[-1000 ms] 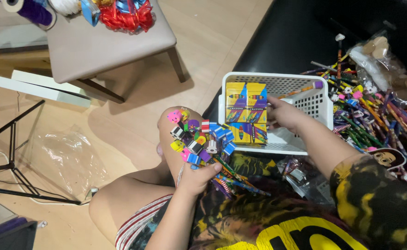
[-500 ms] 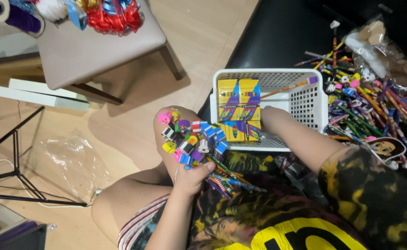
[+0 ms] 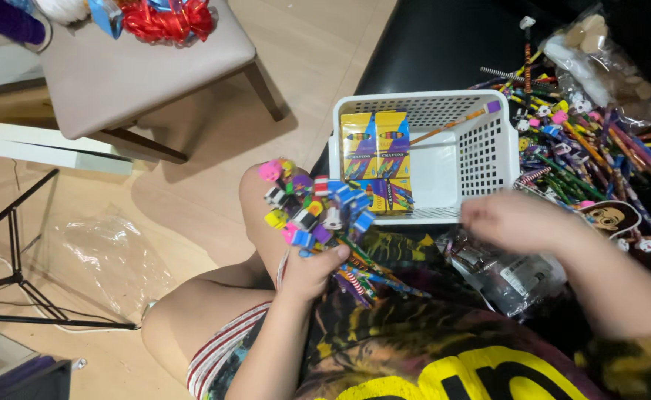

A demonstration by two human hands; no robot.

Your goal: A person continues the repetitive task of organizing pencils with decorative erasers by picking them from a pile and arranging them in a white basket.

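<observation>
The bunch of pencils (image 3: 318, 215) sits over the knee, left hand (image 3: 312, 270) closed tight around it. The right hand (image 3: 514, 220) has pulled back out of the white basket (image 3: 488, 144) – it's blurred, so can't tell its grip – crayon boxes (image 3: 375, 144) stay inside.

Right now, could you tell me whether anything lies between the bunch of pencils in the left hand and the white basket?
Nothing visible does: the bunch of pencils in the left hand fans out right beside the white basket, whose open top is unobstructed.
</observation>
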